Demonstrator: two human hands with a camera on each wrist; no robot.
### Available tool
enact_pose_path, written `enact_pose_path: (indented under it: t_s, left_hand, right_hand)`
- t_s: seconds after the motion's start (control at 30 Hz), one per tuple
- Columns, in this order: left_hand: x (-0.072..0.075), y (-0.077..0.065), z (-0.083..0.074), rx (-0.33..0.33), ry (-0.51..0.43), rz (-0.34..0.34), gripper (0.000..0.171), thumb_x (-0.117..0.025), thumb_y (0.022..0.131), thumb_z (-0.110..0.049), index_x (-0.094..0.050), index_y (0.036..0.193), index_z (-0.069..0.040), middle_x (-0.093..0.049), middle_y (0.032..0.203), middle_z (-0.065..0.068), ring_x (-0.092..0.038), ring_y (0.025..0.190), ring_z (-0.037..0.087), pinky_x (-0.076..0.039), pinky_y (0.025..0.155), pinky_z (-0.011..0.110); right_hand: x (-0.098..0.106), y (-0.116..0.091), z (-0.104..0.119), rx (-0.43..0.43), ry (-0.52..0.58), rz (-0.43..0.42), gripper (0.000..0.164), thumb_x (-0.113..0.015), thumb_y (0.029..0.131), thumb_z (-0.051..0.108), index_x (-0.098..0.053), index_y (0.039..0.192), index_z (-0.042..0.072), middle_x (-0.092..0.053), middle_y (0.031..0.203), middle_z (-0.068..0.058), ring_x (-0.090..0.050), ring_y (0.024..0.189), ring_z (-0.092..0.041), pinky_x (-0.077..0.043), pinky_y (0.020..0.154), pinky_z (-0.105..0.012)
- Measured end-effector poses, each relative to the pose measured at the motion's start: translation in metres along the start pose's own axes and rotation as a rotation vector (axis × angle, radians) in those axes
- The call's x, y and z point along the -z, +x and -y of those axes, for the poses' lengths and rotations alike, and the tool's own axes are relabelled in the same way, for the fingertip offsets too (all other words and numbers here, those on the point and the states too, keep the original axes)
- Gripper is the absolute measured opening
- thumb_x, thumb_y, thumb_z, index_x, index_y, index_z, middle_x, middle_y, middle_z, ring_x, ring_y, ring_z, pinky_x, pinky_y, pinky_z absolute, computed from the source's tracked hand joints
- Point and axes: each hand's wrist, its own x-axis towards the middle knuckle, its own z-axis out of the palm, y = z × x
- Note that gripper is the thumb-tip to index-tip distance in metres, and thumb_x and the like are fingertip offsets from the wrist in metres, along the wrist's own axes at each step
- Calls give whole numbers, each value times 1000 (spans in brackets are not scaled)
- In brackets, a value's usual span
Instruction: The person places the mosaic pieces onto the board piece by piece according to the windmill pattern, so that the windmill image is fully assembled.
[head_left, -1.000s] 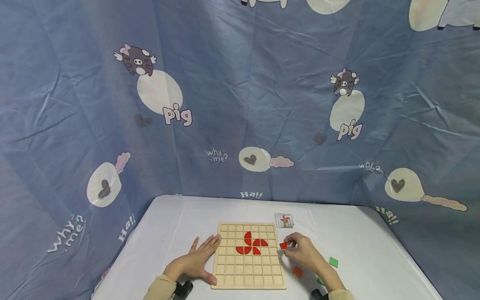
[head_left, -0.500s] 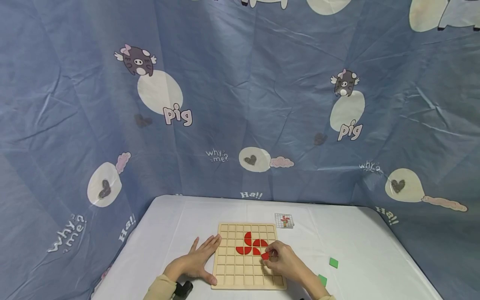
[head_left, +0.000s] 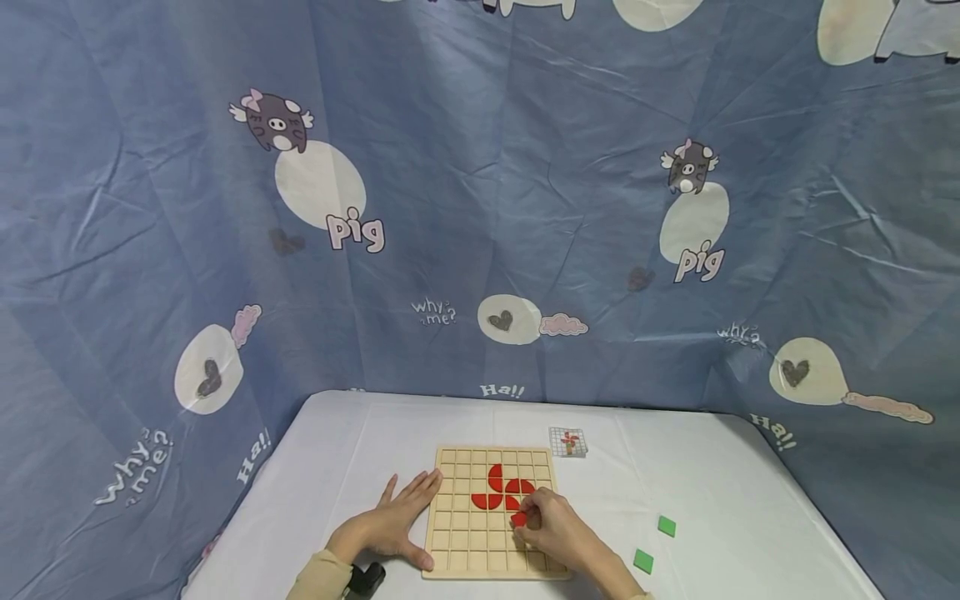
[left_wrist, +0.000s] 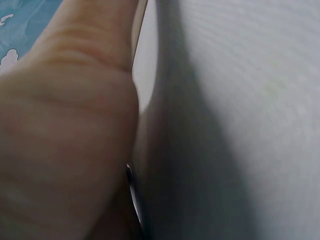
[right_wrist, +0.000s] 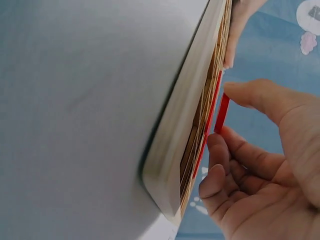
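Note:
In the head view a square wooden grid board (head_left: pixel 480 561) lies on the white table. Several red quarter-circle pieces (head_left: pixel 496 477) form a pinwheel in its upper middle cells. My right hand (head_left: pixel 557 527) pinches one flat red tile (head_left: pixel 519 519) just below the pinwheel. From the right wrist view that tile (right_wrist: pixel 222 114) appears edge-on between thumb and fingertips, slightly apart from the board; its exact shape cannot be told. My left hand (head_left: pixel 393 518) rests spread along the board's left edge, thumb on the lower left corner. The left wrist view shows this hand (left_wrist: pixel 65 135) close up.
Two green square tiles (head_left: pixel 667 526) lie on the table to the right of the board. A small printed card (head_left: pixel 568 442) with a pinwheel picture sits beyond the board's upper right corner. Blue patterned cloth (head_left: pixel 510 250) hangs behind the table.
My right hand has carried the red tile leftward from beside the board to over its cells. The orange tile is now hidden by the right arm. My left hand stays in place.

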Motion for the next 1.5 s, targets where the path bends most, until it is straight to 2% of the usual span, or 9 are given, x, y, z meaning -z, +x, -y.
enact_pose_path:
  t_s: [0.43,0.77,1.03,1.2,1.5]
  left_hand:
    - [0,0,2,-3,6,4,127,-75,65,-67,-9,155,-8,-5,164,11,-6,150,36,6,113,70]
    - [1,1,1,-7,-2,0,127,-77,65,-65,-9,155,-7,-5,164,12,-5,150,36,7,113,69]
    - [1,0,0,-19,12,-2,127,-76,65,-65,-8,155,-6,-6,163,13,-6,150,37,6,113,71]
    - [2,0,-1,-23,10,-3,127,-77,65,-65,-9,155,-5,-6,163,14,-6,149,38,6,113,71]
    - [1,0,-1,-27,20,-2,128,-75,65,-67,-9,155,-4,-7,163,15,-8,149,39,5,112,72]
  right_hand:
    - [-6,4,1,-8,-59,10,28,-78,81,28,-66,95,8,-58,89,6,-49,74,-1,-48,61,-16]
    - [-8,7,4,36,-103,-45,26,-81,78,24,-66,89,5,-53,80,5,-43,68,-1,-42,55,-15]
    - [-9,8,6,27,-106,-81,25,-82,77,23,-67,86,6,-57,80,4,-47,69,-1,-45,57,-16]
    - [-9,9,5,44,-99,-95,17,-81,78,18,-69,82,6,-61,78,4,-50,68,2,-47,55,-15]
    - [-7,9,6,58,-92,-91,8,-78,78,8,-73,84,5,-66,80,2,-54,69,2,-50,57,-14]
